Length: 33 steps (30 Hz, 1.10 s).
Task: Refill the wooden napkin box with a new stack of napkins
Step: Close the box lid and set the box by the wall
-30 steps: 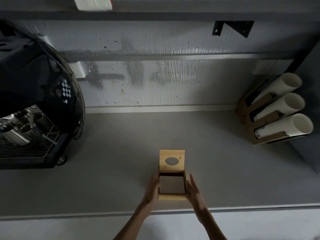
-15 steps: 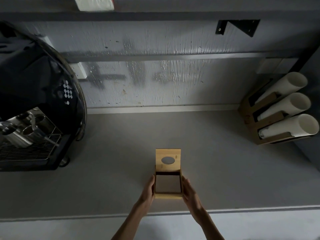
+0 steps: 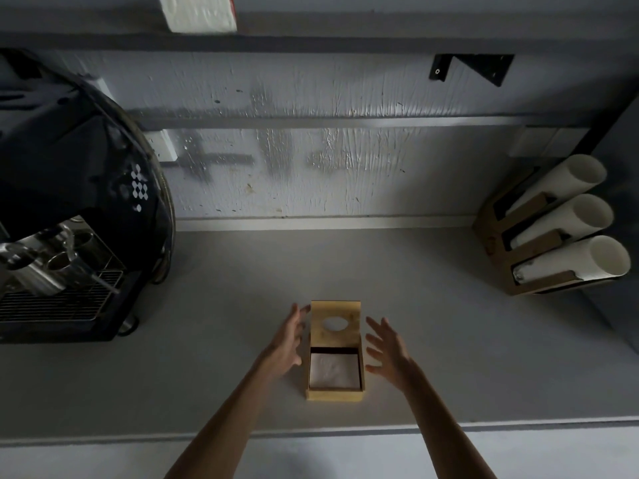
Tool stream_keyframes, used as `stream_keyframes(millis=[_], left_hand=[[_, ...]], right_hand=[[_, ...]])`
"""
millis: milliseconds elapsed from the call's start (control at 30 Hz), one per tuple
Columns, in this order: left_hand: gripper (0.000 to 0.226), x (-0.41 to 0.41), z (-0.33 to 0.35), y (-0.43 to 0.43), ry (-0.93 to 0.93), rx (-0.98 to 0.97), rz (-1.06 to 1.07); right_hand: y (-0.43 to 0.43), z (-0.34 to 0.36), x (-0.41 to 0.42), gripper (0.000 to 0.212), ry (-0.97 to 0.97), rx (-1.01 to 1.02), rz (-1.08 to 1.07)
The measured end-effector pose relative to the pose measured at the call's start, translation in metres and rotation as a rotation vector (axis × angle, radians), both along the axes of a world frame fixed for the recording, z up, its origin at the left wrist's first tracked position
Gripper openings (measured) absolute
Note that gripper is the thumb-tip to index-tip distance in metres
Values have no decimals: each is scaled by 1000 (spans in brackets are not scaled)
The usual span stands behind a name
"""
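From my head camera, the wooden napkin box [image 3: 334,392] sits on the grey counter [image 3: 449,340], near its front edge and right in front of me. Its lid [image 3: 335,323] stands flipped up at the far side, and the oval hole in it faces me. Inside the box lies a pale stack of napkins [image 3: 334,371], filling the square opening.

My left hand [image 3: 287,344] hangs just beside the left wall of the box, fingers spread and loose, holding nothing; its fingertips reach up near the left edge of the lid, and I cannot tell whether they touch it. My right hand [image 3: 389,354] is on the other side, a little apart from the box, also with fingers fanned wide and empty.

To the left stands a black coffee machine [image 3: 69,202] with a metal drip grate. At the far right a wooden holder [image 3: 511,267] carries three stacks of white cups [image 3: 570,261] lying on their sides. Above, on a shelf [image 3: 380,43], rests a white pack [image 3: 200,12] at the top edge of view.
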<state>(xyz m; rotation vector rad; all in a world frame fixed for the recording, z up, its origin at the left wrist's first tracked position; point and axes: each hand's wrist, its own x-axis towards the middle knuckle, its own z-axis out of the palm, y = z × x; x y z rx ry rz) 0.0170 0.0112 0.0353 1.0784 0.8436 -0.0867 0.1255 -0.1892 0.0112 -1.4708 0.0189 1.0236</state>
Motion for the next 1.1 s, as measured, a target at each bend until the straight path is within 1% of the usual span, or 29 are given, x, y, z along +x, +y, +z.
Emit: stream_keyframes(millis=[67,133,167,233,300,333,400,433,500,567,633,867,1000,1100], left_hand=[[73,6,2,3,-3,-62,-18],[72,6,-1,4,-7,-89,-16],[67,3,-1,3,-8,-98,-11],[49,-4,-6,0,-15,-99,-28],[31,-16,-11,-6,-51,-64,-74],[29,-22,-16,-9,-76,-50,-95],[36,-34,-27,-15,-113,-50,-125],[39,-39,-33,-17,-115,-42,-126],[34,-47,-39,-25,-86,3,-88],[29,-49,-47,-29,-76,82,-64],[31,-47,-50,-31,-92,134,-68],[47,-44,-57,-31,-92,212,-83],[52,-44,-61,-32,-59,237,-58],[52,-43,-63,-31,-25,234,-45]], right_hand=[[8,2,5,67,25,5,37],[12,0,4,71,47,24,48],[11,-2,2,72,62,36,44],[8,-10,2,74,112,52,33],[0,-18,0,70,150,66,31],[-3,-20,-3,66,140,65,50],[-11,-26,-11,55,57,57,105],[-14,-28,-17,52,7,40,99],[-14,-35,-25,43,-73,23,46],[-10,-43,-29,46,-130,-8,-2],[-6,-50,-31,51,-194,-30,-5],[-8,-76,-30,54,-393,-120,24],[-7,-64,-36,53,-473,-162,23],[-6,-59,-38,52,-493,-177,21]])
